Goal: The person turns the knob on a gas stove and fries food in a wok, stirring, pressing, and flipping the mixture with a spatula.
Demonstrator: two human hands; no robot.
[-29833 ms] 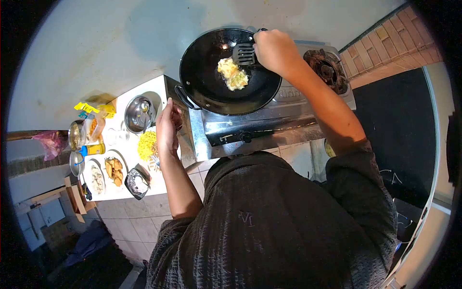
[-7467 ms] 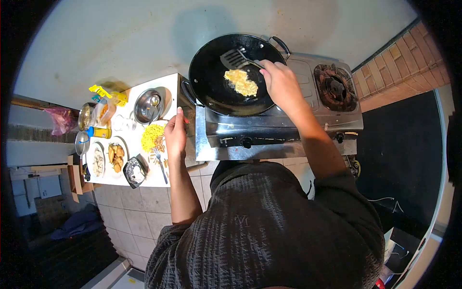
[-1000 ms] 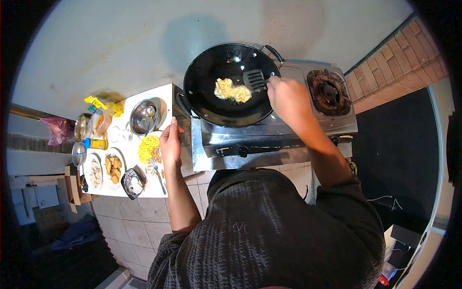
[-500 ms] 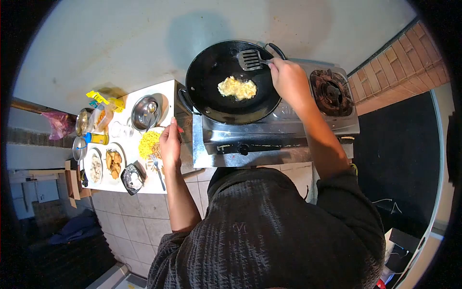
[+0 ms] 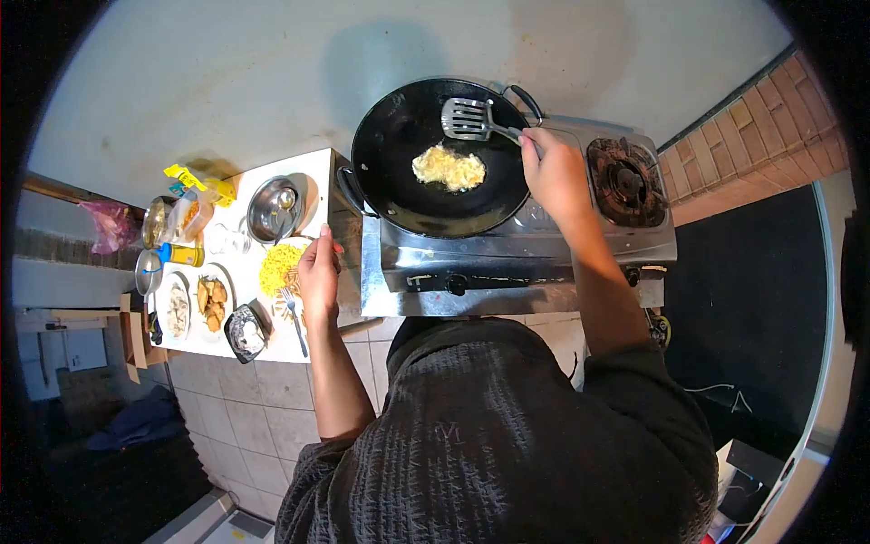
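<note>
My right hand [image 5: 553, 172] grips the handle of a slotted spatula [image 5: 468, 119], whose blade is over the upper part of a black wok [image 5: 435, 213], apart from the food. A yellowish piece of fried egg-like food [image 5: 449, 169] lies in the middle of the wok. My left hand [image 5: 319, 272] is beside the table's right edge, its fingers curled together; something small and red shows at them, too hidden to name. Near that hand are a plate of yellow food [image 5: 279, 268] with brown strips and a fork [image 5: 295, 319].
The wok sits on a steel stove [image 5: 507, 245]; a bare burner [image 5: 626, 181] is at its right. On the white table [image 5: 272, 352] are a metal bowl [image 5: 275, 210], a plate of browned pieces [image 5: 212, 304], a black dish [image 5: 246, 333] and a yellow bottle [image 5: 188, 255].
Over the last second my right hand has drawn the spatula away from the egg-like food toward the wok's upper side and turned its blade. My left hand has stayed nearly still.
</note>
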